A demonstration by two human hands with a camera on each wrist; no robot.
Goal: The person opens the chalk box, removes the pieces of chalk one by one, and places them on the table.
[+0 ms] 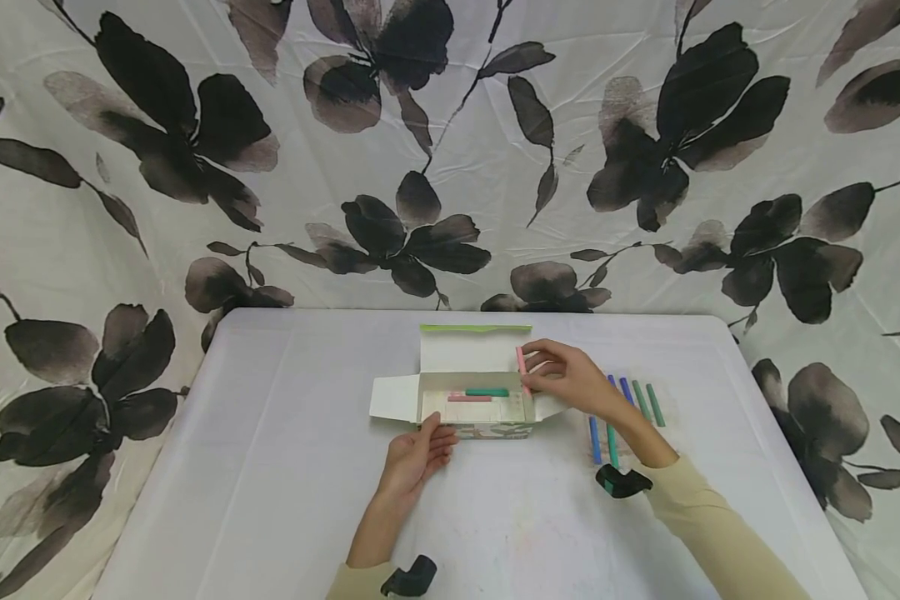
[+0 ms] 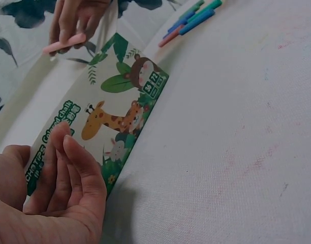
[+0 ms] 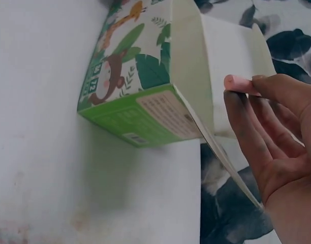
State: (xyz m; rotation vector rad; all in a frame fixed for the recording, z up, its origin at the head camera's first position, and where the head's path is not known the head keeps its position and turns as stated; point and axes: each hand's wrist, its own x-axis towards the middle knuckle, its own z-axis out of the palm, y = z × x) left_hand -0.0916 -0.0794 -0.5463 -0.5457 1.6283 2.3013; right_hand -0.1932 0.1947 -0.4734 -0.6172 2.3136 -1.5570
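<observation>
An open chalk box [image 1: 477, 431] [image 2: 120, 109] [image 3: 130, 91] with a giraffe and jungle print lies in the middle of the white table [image 1: 232, 467]. A pink and a green chalk stick [image 1: 486, 392] lie inside it. My right hand [image 1: 562, 377] [image 3: 270, 127] pinches a pink chalk stick [image 1: 522, 368] [image 2: 64, 43] [image 3: 239, 84] over the box's right end. My left hand [image 1: 420, 454] [image 2: 59, 188] rests with straight fingers against the box's near wall.
Several blue and green chalk sticks [image 1: 624, 412] [image 2: 193, 18] lie on the table right of the box. A floral cloth [image 1: 450, 150] hangs behind and around the table. Faint chalk smudges mark the tabletop near me.
</observation>
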